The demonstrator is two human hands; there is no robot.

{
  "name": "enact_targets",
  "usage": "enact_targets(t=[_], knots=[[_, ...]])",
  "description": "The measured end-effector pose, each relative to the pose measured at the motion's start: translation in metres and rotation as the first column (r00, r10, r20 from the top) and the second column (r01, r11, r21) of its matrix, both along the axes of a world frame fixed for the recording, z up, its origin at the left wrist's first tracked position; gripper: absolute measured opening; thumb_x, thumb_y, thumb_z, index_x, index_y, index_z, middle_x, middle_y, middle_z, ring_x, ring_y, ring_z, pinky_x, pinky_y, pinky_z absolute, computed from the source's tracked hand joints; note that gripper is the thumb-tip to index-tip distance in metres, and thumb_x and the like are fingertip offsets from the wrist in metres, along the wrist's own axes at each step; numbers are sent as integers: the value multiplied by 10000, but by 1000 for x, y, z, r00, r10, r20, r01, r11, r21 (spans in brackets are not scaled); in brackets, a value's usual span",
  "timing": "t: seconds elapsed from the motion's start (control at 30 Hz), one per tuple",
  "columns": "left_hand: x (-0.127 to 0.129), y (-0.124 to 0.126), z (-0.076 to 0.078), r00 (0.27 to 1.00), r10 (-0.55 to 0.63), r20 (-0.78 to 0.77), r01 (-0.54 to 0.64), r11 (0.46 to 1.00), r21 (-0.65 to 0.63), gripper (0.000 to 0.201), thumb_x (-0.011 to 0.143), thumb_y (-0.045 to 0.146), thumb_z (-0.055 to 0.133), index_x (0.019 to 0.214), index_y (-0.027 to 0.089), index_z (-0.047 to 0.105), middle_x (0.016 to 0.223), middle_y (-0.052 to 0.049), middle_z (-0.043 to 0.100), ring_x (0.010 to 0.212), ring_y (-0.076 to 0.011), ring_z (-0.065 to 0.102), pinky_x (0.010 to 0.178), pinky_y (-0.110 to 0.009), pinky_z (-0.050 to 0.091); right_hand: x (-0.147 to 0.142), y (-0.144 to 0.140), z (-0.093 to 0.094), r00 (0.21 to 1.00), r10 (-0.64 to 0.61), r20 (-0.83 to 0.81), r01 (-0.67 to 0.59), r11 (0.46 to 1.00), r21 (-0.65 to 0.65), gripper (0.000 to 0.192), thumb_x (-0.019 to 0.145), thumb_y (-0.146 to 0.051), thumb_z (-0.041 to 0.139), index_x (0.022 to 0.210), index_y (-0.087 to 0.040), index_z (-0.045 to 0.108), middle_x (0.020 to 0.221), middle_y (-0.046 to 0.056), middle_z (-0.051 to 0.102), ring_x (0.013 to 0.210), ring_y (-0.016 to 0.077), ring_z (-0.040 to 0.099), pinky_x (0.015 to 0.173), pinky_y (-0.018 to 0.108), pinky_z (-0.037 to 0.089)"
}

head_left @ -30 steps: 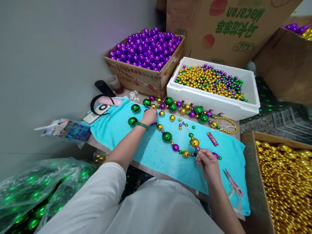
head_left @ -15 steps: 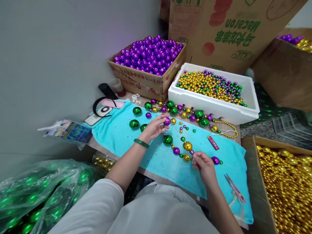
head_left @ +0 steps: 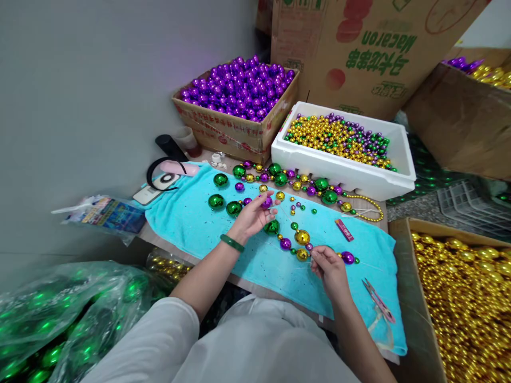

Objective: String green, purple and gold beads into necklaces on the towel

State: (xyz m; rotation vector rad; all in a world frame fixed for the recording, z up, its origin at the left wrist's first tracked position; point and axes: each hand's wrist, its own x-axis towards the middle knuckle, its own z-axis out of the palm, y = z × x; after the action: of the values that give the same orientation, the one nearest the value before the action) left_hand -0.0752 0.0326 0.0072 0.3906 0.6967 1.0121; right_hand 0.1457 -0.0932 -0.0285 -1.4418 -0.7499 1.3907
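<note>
My left hand [head_left: 255,215] is closed on a shiny purple bead [head_left: 266,202] at its fingertips, above the towel; a green bangle is on the wrist. My right hand [head_left: 328,266] pinches the bead strand [head_left: 302,237] beside a small purple bead. Gold, green and purple beads are threaded along this strand. A thin clear line runs up from it toward my left fingers; its end there is hard to make out. A large green bead [head_left: 272,227] lies just below my left hand. Near my right hand rests a purple bead [head_left: 348,257] with a small green one.
A turquoise towel [head_left: 183,213] covers the table. Loose green beads [head_left: 216,201], pink scissors [head_left: 379,302] and a finished-looking bead garland [head_left: 321,184] lie on it or along its back edge. Behind stand a purple-bead carton [head_left: 223,127] and a white foam box [head_left: 343,173].
My left hand has drawn slightly back toward me with the purple bead, uncovering a gold bead behind its fingers. My right hand keeps its pinch. The whole view has shifted a little.
</note>
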Motion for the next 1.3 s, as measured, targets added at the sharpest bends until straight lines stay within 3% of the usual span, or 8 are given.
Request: enact_targets(t=[0.2, 0.43, 0.63, 0.87, 1.3], knots=[[7, -4, 6, 996, 11, 87, -1, 994, -110, 399, 922, 536, 517, 934, 156, 639, 891, -84, 712, 685, -114, 662, 616, -218, 535, -3, -1, 5, 1000, 14, 21, -14, 1000, -1, 375, 630, -521, 790, 721, -193, 634, 507, -22, 523, 442, 97, 442, 395, 207, 288], [8, -7, 9, 994, 30, 104, -16, 991, -136, 489, 916, 604, 465, 906, 151, 648, 920, -97, 725, 701, -126, 668, 639, -239, 536, -5, -4, 5, 999, 27, 19, -27, 999, -26, 384, 611, -527, 797, 697, -193, 627, 494, -29, 512, 443, 93, 442, 406, 207, 293], [9, -11, 8, 999, -2, 39, 5, 997, -79, 473, 895, 600, 516, 940, 145, 639, 897, -100, 726, 707, -134, 669, 644, -241, 532, -8, -3, 7, 1000, 20, 23, -19, 999, -46, 395, 589, -531, 803, 687, -191, 626, 493, -27, 518, 441, 95, 442, 409, 212, 293], [20, -27, -3, 993, -43, -109, 59, 987, 149, 446, 807, 532, 689, 1060, 173, 611, 922, -83, 721, 761, -137, 672, 698, -243, 513, -11, -2, 8, 999, 18, 38, -17, 999, -36, 398, 593, -542, 791, 682, -194, 619, 485, -29, 516, 420, 90, 418, 388, 212, 265], [28, -36, -4, 996, -78, 37, 71, 984, 161, 483, 816, 530, 683, 1143, 180, 621, 981, -102, 715, 858, -185, 698, 792, -288, 509, -10, -5, -7, 995, 24, -99, -32, 997, -76, 408, 592, -507, 811, 728, -187, 598, 498, -34, 539, 406, 89, 449, 350, 186, 253]])
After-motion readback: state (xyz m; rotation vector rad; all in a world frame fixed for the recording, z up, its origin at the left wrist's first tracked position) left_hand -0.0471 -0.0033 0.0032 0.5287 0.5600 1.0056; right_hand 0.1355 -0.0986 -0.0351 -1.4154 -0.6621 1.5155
